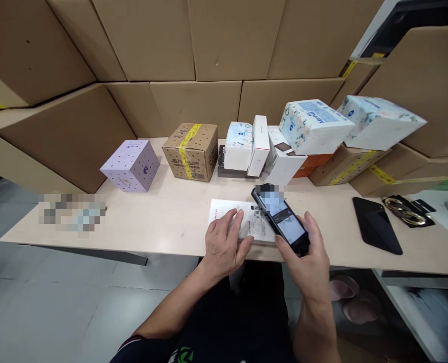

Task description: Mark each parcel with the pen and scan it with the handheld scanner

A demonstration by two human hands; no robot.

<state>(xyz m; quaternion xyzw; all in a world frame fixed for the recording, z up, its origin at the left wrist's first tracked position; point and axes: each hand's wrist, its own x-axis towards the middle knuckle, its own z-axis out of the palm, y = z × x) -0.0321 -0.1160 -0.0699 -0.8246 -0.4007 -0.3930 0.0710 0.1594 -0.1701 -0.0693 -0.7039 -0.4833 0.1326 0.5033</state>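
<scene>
A flat white box (231,212) with a printed label lies near the front edge of the pale table (163,217). My left hand (226,245) rests flat on it, fingers spread over the label. In my right hand (310,257) is a black smartphone (282,219) with its screen lit, held tilted just above the box's right end.
Along the back stand a lilac dotted cube box (131,165), a brown carton with yellow tape (191,151), white boxes (259,146) and tissue packs (314,126). A black pouch (377,224) and a scissors (405,210) lie at right. Large cartons wall the table.
</scene>
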